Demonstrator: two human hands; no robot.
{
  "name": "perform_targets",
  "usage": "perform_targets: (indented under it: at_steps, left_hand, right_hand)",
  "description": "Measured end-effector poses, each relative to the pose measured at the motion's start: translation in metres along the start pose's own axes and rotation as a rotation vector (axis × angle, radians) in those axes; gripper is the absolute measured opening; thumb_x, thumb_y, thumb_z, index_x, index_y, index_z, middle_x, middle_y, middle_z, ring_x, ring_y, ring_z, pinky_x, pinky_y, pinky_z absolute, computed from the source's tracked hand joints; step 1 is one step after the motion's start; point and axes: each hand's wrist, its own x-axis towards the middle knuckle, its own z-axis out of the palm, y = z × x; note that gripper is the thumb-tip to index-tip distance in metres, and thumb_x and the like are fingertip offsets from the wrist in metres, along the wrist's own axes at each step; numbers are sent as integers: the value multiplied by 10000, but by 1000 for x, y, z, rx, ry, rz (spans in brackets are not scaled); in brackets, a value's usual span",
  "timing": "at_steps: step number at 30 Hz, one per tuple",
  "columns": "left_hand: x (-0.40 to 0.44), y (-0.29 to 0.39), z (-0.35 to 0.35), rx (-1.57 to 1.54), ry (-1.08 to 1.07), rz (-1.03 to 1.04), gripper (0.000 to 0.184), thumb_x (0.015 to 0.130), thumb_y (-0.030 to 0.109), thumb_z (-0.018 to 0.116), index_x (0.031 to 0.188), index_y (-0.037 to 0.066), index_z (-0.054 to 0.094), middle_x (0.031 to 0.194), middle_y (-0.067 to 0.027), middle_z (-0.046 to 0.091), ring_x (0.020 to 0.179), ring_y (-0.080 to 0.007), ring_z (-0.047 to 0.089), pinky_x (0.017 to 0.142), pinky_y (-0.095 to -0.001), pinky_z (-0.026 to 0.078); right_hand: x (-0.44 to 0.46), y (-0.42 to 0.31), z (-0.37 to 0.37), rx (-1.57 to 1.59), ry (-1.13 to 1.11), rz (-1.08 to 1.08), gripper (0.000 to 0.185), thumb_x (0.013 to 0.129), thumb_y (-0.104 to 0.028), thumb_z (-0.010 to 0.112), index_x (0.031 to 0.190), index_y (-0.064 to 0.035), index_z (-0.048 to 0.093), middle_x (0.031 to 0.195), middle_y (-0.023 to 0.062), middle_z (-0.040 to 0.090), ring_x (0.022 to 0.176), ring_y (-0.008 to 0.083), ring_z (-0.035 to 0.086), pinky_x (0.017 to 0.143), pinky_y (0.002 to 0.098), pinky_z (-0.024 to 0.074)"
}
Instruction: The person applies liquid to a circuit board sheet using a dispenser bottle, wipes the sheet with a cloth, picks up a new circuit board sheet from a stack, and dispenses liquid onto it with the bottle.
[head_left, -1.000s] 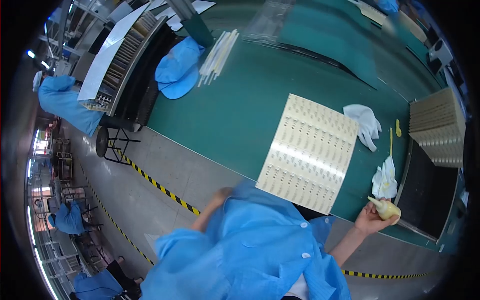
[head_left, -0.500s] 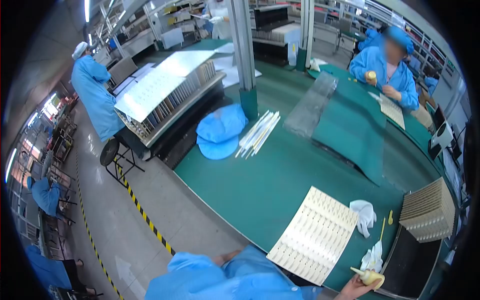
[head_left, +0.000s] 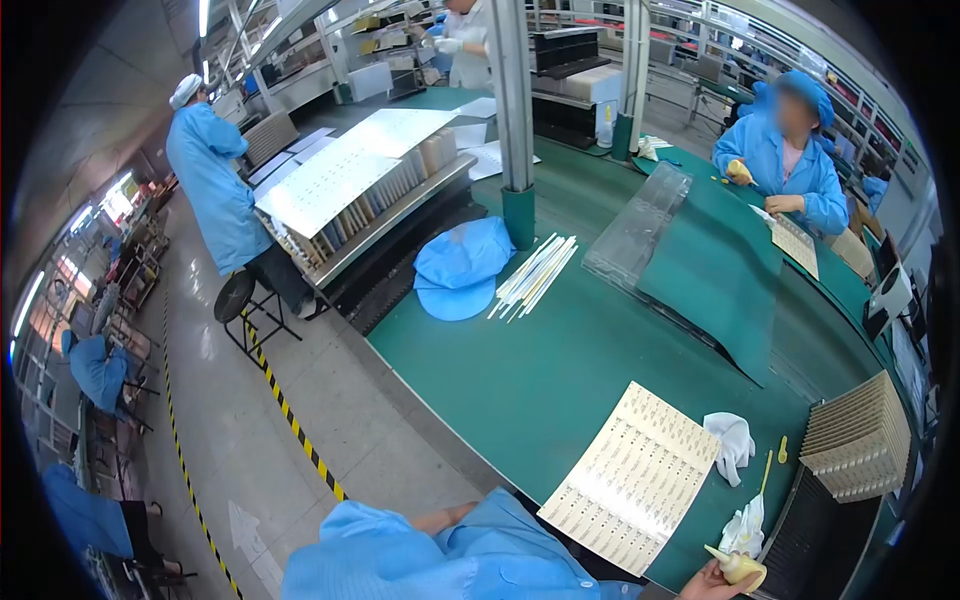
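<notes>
Bottle (head_left: 743,573): clamped in the fingers of the right hand (head_left: 706,584) by the near edge of the surface (head_left: 470,385), toward the right corner; too firm a squeeze might drip from its angled spout (head_left: 715,553).
Board (head_left: 632,478): flat along the near edge, left of the bottle; a brush from the smock (head_left: 470,572) could knock it askew.
Left hand (head_left: 456,515): mostly hidden behind the smock; cannot tell how its fingers stand.
Tissue (head_left: 743,530): just beside the spout, a possible snag.

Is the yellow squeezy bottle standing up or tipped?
Tipped: the bottle lies slanted in the right hand, its nozzle pointing toward the dotted board.
</notes>
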Motion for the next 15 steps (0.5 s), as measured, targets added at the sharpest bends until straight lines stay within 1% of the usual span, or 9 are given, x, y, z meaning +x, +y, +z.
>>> perform_targets:
  at_steps: [2, 5, 7, 8, 9, 12, 15]
  left_hand:
    - [0, 6, 0, -7, 4, 10, 341, 847, 292, 435, 959, 0, 570, 902, -173, 587, 821, -301, 557, 739, -372, 444]
    - [10, 17, 8, -2, 13, 21, 346, 845, 301, 437, 944, 0, 576, 887, -178, 590, 808, -313, 558, 729, -379, 445]
    - [13, 18, 8, 27, 3, 25, 350, 843, 306, 438, 934, -1, 580, 876, -182, 593, 799, -321, 559, 723, -383, 446]
    - [10, 18, 4, 48, -2, 30, 352, 843, 309, 438, 929, -1, 582, 871, -184, 594, 795, -325, 560, 720, -385, 447]
    - [5, 19, -2, 82, -9, 29, 354, 842, 311, 439, 924, -1, 584, 866, -186, 595, 791, -329, 560, 717, -387, 447]
    - [-22, 24, -31, 232, -23, 31, 360, 840, 319, 440, 909, -1, 589, 851, -191, 598, 778, -341, 562, 708, -393, 448]
    - [-58, 46, -52, 482, -43, 59, 368, 838, 328, 441, 894, -1, 595, 836, -197, 602, 765, -352, 563, 699, -400, 450]
  right_hand:
    - [-1, -1, 3, -44, 70, 12, 389, 777, -440, 572, 839, -58, 542, 735, 57, 586, 665, 198, 568, 646, 343, 502]
    - [-2, 8, 8, -57, 214, -51, 411, 763, -456, 582, 859, -60, 534, 725, 56, 582, 652, 199, 565, 631, 341, 502]
    - [-5, -1, -14, 27, 22, 56, 428, 756, -453, 591, 900, -54, 532, 771, 73, 591, 688, 215, 573, 657, 351, 506]
    - [0, -1, -2, 72, -85, 105, 439, 752, -452, 595, 920, -51, 531, 794, 81, 595, 705, 222, 577, 669, 356, 508]
    - [-3, 2, 11, -4, 110, -20, 476, 753, -445, 595, 1004, -48, 518, 906, 103, 594, 800, 251, 585, 715, 370, 511]
    - [-3, -3, -10, 63, 72, 3, 523, 753, -461, 587, 1069, -53, 507, 1010, 112, 571, 893, 268, 572, 752, 376, 509]
    - [2, -3, -50, 127, -88, 97, 591, 741, -489, 586, 1130, -56, 483, 1045, 132, 565, 934, 277, 559, 772, 379, 502]
